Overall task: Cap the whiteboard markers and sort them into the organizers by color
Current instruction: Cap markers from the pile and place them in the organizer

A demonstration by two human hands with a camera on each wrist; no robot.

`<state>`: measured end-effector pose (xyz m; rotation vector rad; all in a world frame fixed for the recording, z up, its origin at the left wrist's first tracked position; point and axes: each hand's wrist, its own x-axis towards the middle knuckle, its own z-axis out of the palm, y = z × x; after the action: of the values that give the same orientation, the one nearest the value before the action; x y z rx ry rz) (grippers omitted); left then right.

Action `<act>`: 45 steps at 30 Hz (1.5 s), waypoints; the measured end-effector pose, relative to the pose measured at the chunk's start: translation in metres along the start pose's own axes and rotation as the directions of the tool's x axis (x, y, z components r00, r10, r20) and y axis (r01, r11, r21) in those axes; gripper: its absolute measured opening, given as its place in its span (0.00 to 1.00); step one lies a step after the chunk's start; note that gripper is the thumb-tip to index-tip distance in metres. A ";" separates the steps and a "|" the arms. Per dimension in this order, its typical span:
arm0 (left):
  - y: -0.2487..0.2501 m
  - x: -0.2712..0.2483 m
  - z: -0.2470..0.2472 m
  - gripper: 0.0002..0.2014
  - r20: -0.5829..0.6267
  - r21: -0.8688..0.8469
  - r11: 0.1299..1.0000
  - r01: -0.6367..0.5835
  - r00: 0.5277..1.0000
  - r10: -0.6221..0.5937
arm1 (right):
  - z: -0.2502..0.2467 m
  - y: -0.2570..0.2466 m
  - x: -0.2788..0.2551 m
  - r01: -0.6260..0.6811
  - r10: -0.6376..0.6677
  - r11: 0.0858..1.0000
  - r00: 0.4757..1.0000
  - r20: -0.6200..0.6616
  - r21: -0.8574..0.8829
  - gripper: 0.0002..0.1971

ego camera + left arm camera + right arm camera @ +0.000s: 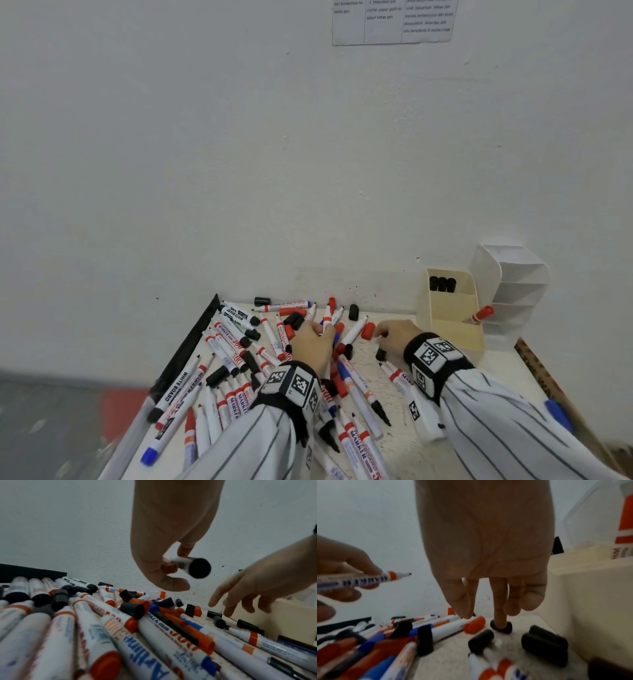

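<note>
While the uncapped black-tipped marker (368,580) lies gripped in the left hand (313,342), its long axis runs nine to three with the nib at three o'clock. A loose black cap (501,626) rests on the table (513,660) at five o'clock from that nib. The right hand (488,555) is nearer: one straight finger touches the cap, grasping nothing.

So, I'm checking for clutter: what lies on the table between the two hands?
In the head view, a red cap and a white marker lie between the left hand and the right hand.
</note>
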<state>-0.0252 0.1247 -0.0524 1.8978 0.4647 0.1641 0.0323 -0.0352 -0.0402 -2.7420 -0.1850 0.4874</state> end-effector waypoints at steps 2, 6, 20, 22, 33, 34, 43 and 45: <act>-0.002 -0.002 -0.008 0.08 -0.008 0.007 1.000 -0.003 1.000 0.004 | 0.012 0.000 0.001 -0.036 0.037 0.999 0.999 0.031 -0.034 0.17; -0.006 -0.005 -0.018 0.06 0.017 -0.039 0.999 0.037 0.999 -0.037 | 0.026 0.003 0.003 -0.044 0.049 0.992 0.998 0.044 -0.121 0.17; -0.013 -0.013 -0.011 0.09 0.191 0.069 0.997 -0.025 0.982 0.012 | 0.005 -0.006 -0.008 0.220 -0.086 0.913 0.927 -0.366 0.343 0.11; -0.014 -0.014 -0.008 0.09 0.208 0.084 0.996 -0.035 0.978 0.017 | 0.004 -0.010 -0.012 0.248 -0.111 0.899 0.926 -0.360 0.360 0.15; -0.016 -0.015 -0.001 0.11 0.228 0.152 0.974 -0.169 0.965 0.132 | 0.008 -0.011 -0.021 0.300 -0.197 0.896 0.929 -0.312 0.328 0.11; -0.016 -0.016 -0.001 0.11 0.236 0.153 0.972 -0.177 0.962 0.137 | 0.008 -0.010 -0.021 0.307 -0.209 0.895 0.930 -0.304 0.325 0.10; -0.003 -0.026 0.000 0.14 0.365 0.081 0.970 -0.229 0.913 0.185 | 0.008 -0.006 -0.021 0.204 -0.112 0.905 0.961 -0.252 0.374 0.23; 0.002 -0.029 0.001 0.14 0.334 0.129 0.936 -0.326 0.903 0.268 | 0.008 -0.005 -0.023 0.178 -0.082 0.905 0.964 -0.252 0.387 0.25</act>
<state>-0.0507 0.1117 -0.0482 2.1225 -0.0323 0.0192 0.0082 -0.0321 -0.0381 -2.3313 -0.1837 0.1442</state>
